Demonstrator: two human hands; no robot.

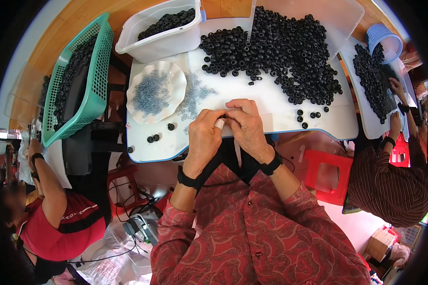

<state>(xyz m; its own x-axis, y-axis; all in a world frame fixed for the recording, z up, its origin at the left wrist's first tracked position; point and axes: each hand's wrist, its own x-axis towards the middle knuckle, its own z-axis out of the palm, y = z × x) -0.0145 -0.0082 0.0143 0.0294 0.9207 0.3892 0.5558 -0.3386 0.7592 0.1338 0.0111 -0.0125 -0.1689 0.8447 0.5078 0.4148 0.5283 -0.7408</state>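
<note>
My left hand and my right hand meet at the table's front edge, fingertips pinched together. Between them shows a sliver of a small black round part; the fingers cover most of it. One left finger wears a white finger cot. Left of my hands stands a scalloped white plate heaped with tiny clear bluish pieces. More such pieces are scattered beside it. Beyond my right hand spreads a big pile of black round parts, some with a visible hole.
The white table bears a white tub of black parts at the back left. A few loose black parts lie near its front edge. A green basket stands left; a red stool is right. People work at both sides.
</note>
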